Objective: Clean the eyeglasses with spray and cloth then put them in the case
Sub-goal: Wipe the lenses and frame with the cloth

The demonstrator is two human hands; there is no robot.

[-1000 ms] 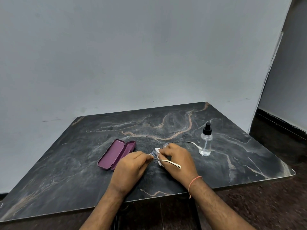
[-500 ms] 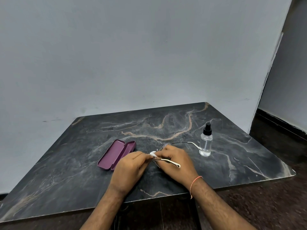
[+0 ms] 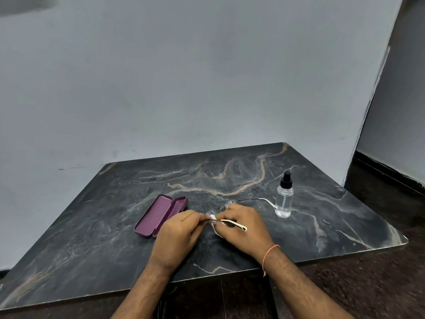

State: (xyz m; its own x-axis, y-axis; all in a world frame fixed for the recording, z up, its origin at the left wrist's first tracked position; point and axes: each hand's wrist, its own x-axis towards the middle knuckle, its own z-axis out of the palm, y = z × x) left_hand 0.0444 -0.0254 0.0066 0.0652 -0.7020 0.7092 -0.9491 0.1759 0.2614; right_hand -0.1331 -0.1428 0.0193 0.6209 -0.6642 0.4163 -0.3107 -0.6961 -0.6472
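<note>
Thin-framed eyeglasses (image 3: 234,223) with white temple tips sit between my hands near the table's middle. One temple crosses over my right hand (image 3: 243,226); the other reaches toward the spray bottle. My left hand (image 3: 181,233) pinches the frame beside the left lens. My right hand pinches a small white cloth (image 3: 212,218) against that lens; most of the cloth is hidden by my fingers. A clear spray bottle (image 3: 284,199) with a black cap stands upright to the right. The open purple case (image 3: 161,215) lies to the left of my hands.
The dark marble table (image 3: 92,238) meets a grey wall at its far edge. Its front edge lies just under my forearms. A dark floor and a doorway opening lie to the right.
The white cloth, more spread out over the lens a second ago, is now bunched small between my fingertips. Both hands stay in nearly the same place.
</note>
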